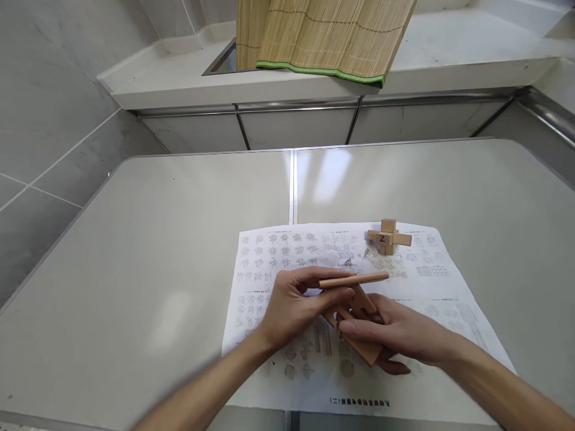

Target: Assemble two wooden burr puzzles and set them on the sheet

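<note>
Over the printed sheet [260, 383], my left hand [299, 302] pinches a thin flat wooden puzzle piece [354, 279] between thumb and fingers. My right hand [399, 329] grips more wooden puzzle pieces [366, 349], one a flat board angled down toward me. Notches show in these pieces, and they cross or touch one another between my two hands. Fingers hide how they join. Farther back on the sheet stands an assembled wooden burr puzzle [389, 237] with a "2"-like mark on one face, touched by neither hand.
The sheet with small printed diagrams lies on a pale folding table [188, 239] with a metal seam [293, 185]. Behind it runs a white counter [179, 84] with a bamboo mat [332, 36] hanging over its edge, partly covering a sink [222, 60]. A tiled wall [49, 108] stands at left.
</note>
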Motion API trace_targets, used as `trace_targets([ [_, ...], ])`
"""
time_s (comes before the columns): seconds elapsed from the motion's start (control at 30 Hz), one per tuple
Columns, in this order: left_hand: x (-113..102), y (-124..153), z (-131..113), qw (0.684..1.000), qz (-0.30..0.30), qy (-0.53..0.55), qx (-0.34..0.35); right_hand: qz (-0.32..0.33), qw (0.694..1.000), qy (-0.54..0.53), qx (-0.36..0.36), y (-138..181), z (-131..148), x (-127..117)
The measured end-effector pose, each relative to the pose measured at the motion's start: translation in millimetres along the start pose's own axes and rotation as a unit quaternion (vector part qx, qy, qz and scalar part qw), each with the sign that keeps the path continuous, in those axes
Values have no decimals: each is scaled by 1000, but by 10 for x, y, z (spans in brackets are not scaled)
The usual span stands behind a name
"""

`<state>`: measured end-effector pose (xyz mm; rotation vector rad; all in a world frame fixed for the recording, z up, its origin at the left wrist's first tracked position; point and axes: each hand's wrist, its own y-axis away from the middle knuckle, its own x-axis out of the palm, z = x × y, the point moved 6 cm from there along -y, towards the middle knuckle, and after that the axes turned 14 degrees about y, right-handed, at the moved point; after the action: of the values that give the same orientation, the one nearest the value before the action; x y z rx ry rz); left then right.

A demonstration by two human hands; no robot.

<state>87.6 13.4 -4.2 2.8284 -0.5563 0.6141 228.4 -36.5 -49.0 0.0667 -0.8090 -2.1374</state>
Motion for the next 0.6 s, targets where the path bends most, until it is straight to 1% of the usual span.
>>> trace_targets([
  [0.1, -88, -31, -21, 998, -56, 21, 18, 43, 999, 10, -26, 9, 22, 41],
  [0.33, -332, -97, -21, 985, -160, 65, 9, 119, 988, -3, -95, 37, 235, 161],
  [0.37, -370, -104, -14, 982, -173, 70, 8, 111, 988, 2, -107, 42, 258, 149],
  [0.43, -436, -114, 2, 977, -195, 83, 10, 75, 991, 15, -110, 52, 262, 87],
  [0.5, -483, -121, 16, 973, -208, 97, 13, 47, 994, 40, -91, 67, 221, 27],
  [0.6, -513, -122, 15, 971, -220, 98, 18, 28, 993, 89, -77, 79, 176, -16],
])
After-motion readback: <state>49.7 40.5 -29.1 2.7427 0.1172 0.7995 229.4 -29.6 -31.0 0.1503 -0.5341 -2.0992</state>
